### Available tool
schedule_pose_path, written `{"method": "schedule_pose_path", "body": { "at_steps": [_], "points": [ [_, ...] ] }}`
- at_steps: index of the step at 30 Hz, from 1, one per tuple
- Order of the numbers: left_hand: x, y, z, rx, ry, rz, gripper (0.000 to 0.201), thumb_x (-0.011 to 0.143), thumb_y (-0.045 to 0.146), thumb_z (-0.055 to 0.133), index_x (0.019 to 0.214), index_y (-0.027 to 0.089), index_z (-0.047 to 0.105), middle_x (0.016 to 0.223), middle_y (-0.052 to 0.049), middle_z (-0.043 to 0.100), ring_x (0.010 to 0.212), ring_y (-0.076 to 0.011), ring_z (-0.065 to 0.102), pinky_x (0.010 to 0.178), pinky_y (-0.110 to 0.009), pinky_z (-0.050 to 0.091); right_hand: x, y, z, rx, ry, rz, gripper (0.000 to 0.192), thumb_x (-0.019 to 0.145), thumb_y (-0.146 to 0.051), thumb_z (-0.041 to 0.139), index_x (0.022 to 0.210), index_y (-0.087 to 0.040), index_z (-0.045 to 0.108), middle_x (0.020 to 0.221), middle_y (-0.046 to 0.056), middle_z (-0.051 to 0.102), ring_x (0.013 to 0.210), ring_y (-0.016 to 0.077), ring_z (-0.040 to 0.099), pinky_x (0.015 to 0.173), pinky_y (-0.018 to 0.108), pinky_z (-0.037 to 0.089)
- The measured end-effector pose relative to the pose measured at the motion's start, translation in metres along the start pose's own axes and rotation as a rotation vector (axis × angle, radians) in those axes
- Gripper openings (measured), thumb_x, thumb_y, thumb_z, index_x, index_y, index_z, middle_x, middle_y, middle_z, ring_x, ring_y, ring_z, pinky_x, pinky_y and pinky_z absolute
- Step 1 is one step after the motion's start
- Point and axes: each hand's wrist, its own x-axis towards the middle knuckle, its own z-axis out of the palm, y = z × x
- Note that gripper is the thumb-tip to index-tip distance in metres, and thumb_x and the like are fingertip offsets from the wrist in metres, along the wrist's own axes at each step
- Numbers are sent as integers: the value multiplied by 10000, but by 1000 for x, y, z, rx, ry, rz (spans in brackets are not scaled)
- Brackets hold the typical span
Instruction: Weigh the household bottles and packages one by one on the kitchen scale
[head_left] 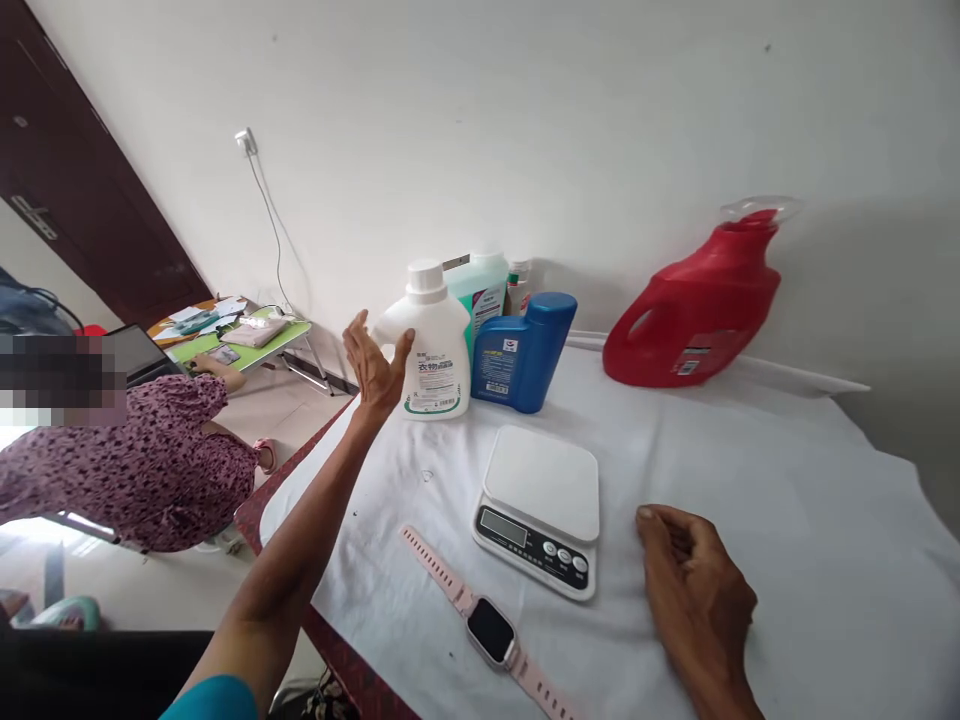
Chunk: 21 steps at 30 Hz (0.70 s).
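Note:
My left hand (375, 365) is open, fingers and thumb spread, at the left side of a white laundry detergent bottle (435, 365). Whether it touches the bottle I cannot tell. My right hand (697, 590) rests on the white cloth with its fingers curled in, and nothing shows in it. Between the hands lies a white digital kitchen scale (544, 485) with a bare platform and a blank display. A smartwatch with a pink strap (491, 630) is stretched out in front of the scale.
Behind the scale stand a blue jug (517, 360), a green bottle (487, 275) and a small bottle (517, 285). A tilted red jug (694, 310) is near the wall. To the left, a person in a patterned top (157, 450) sits by a green table (259, 350).

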Motion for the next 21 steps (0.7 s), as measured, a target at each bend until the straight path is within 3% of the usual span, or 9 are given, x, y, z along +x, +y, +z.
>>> {"method": "schedule_pose_path", "body": {
  "at_steps": [4, 7, 10, 15, 21],
  "points": [
    [11, -23, -3, -213, -204, -309, 576, 835, 680, 747, 1086, 171, 648, 998, -115, 703, 958, -275, 682, 859, -406, 549, 2, 1, 2, -2, -7, -14, 505, 763, -699, 491, 971, -251, 598, 1019, 158, 742, 967, 375, 698, 976, 550, 524],
    [22, -31, -2, -380, -274, -375, 512, 692, 632, 859, 828, 180, 660, 727, -33, 633, 693, -182, 600, 671, -320, 496, 3, 3, 3, 8, 6, -37, 487, 762, -692, 492, 948, -254, 594, 977, 147, 744, 919, 360, 704, 954, 542, 536],
    [27, -32, 0, -447, -338, -381, 487, 645, 597, 870, 665, 185, 612, 559, 32, 489, 530, -108, 435, 546, -283, 394, 5, 6, 5, 26, 37, -69, 465, 768, -677, 494, 930, -255, 605, 941, 134, 750, 880, 343, 706, 915, 521, 546],
    [8, -16, -5, -505, -208, -456, 464, 593, 544, 910, 644, 171, 637, 508, 64, 443, 486, -79, 354, 475, -261, 302, 4, 5, 6, 63, 74, -139, 380, 824, -611, 537, 912, -255, 633, 899, 103, 764, 834, 304, 709, 848, 450, 557],
    [-11, 19, -49, -555, -126, -446, 399, 527, 449, 940, 649, 168, 683, 517, 59, 487, 481, -83, 393, 465, -250, 343, 3, 4, 9, 62, 100, -146, 314, 835, -558, 548, 875, -258, 632, 860, 86, 754, 804, 288, 701, 811, 427, 557]
  ]
}}
